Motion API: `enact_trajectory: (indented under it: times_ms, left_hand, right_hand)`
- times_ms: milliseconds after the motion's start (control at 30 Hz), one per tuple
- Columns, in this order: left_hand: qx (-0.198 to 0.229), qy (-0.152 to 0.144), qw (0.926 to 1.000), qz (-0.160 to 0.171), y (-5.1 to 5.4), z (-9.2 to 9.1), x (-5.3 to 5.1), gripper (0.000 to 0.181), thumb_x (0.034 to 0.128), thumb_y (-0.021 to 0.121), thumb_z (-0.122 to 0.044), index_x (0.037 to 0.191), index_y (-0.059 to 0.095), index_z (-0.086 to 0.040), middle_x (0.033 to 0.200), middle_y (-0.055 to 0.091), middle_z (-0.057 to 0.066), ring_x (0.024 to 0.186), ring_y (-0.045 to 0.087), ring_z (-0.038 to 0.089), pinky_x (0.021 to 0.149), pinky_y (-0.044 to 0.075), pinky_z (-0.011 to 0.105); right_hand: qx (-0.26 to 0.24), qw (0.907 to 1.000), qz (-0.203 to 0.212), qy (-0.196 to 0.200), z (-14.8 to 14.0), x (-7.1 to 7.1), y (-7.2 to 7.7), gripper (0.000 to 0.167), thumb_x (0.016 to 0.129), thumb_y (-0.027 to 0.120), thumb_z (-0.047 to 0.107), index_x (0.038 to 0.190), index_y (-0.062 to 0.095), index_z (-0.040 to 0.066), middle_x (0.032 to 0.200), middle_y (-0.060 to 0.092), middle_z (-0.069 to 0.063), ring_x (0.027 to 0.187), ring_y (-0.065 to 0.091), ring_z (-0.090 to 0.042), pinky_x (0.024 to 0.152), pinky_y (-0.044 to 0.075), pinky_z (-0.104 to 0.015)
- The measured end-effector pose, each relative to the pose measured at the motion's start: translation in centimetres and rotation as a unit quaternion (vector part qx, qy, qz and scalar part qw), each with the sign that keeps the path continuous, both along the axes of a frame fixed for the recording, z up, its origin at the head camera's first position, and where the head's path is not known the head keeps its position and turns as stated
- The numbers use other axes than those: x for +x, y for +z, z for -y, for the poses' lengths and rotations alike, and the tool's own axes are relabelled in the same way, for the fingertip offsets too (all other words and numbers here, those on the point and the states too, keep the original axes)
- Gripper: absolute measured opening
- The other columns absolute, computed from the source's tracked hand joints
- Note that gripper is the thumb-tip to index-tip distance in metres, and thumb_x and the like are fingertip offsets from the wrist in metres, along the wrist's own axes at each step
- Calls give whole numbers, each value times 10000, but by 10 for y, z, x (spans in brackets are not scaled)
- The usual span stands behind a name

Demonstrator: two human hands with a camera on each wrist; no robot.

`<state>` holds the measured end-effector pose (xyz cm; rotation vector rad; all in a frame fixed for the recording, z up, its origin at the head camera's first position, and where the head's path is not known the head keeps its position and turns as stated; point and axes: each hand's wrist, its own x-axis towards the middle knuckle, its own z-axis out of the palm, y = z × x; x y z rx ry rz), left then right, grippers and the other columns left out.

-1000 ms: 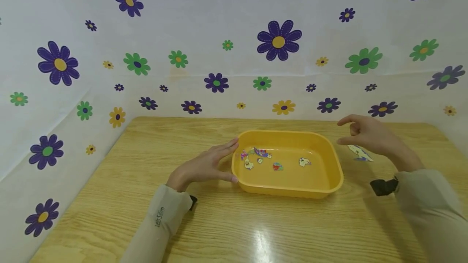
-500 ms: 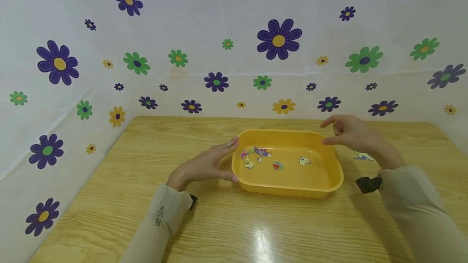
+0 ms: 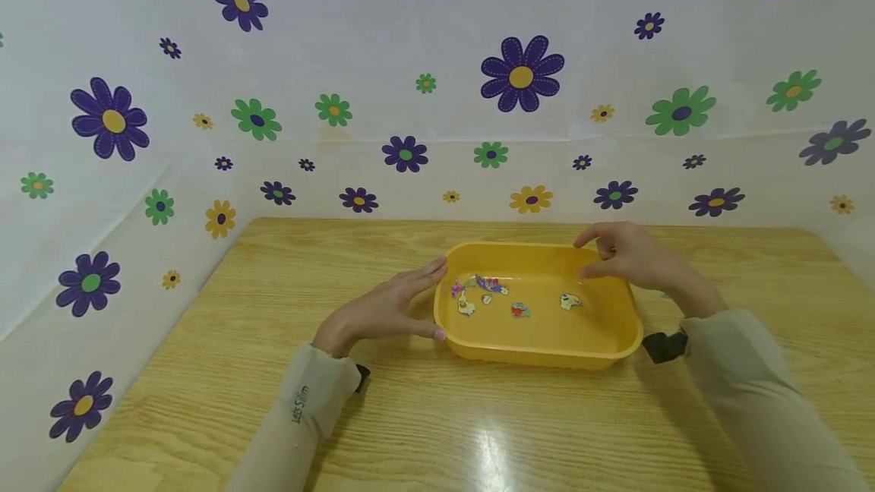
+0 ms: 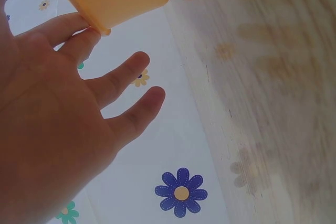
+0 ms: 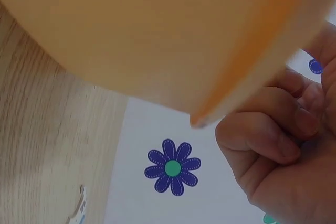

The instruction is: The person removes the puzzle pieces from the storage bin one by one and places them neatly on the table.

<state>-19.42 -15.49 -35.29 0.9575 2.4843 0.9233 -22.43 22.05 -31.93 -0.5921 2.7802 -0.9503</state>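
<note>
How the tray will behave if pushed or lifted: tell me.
The tray is probably stiff plastic, since its walls stand up unsupported. Wide and low, it seems unlikely to tip. Pushed, it may slide readily, as the table looks smooth and shiny; the small pieces inside could shift.

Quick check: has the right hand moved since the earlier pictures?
Yes, leftward in the head view: the right hand was at the right end of the yellow tray, and now overlaps its far right corner.

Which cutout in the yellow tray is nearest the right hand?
The pale cutout lying alone toward the right side of the yellow tray; the red cutout and the rest lie farther left.
</note>
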Motion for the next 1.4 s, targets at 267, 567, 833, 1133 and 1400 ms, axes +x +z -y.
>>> enact_trajectory:
  times_ms: [267, 567, 833, 1133, 1400]
  left_hand:
    - [-7, 3, 10000, 12, 0, 0, 0, 987, 871, 822, -314, 1599, 220, -25, 1686, 94, 112, 1532, 126, 340, 1215, 139, 559]
    - [33, -23, 10000, 9, 1, 1, 0, 994, 868, 826, -300, 1598, 215, -16, 1686, 92, 114, 1532, 124, 341, 1215, 139, 556]
    - [59, -34, 10000, 38, 0, 0, 0, 987, 871, 827, -283, 1598, 216, -14, 1686, 90, 122, 1534, 117, 336, 1217, 133, 553]
    - [48, -28, 10000, 62, 0, 0, 0, 984, 878, 820, -290, 1602, 209, -23, 1688, 82, 115, 1537, 108, 324, 1219, 131, 542]
    - [105, 2, 9999, 132, -1, 0, -1, 987, 874, 824, -286, 1602, 210, -25, 1689, 78, 99, 1538, 102, 317, 1220, 128, 540]
  right_hand:
    - [-104, 9996, 67, 272, 12, -2, -10, 377, 875, 780, 72, 1185, 638, -87, 695, 434, -11, 660, 427, -191, 573, 335, -280]
    - [-291, 9978, 492, 333, 21, -1, -20, 291, 893, 710, -24, 1148, 616, -129, 690, 452, -36, 592, 541, -185, 580, 573, -278]
    - [346, 9986, 155, 370, 32, 2, -31, 185, 883, 729, -4, 1019, 629, -81, 703, 527, -45, 579, 529, -149, 552, 444, -271]
    - [912, 9958, 59, 75, 39, 6, -28, 156, 907, 650, -19, 1016, 612, -123, 817, 614, -149, 647, 566, -211, 598, 528, -335]
    - [1438, 9893, -240, -65, 42, 5, -34, 121, 870, 628, -32, 976, 605, -88, 831, 609, -141, 734, 542, -270, 693, 526, -396]
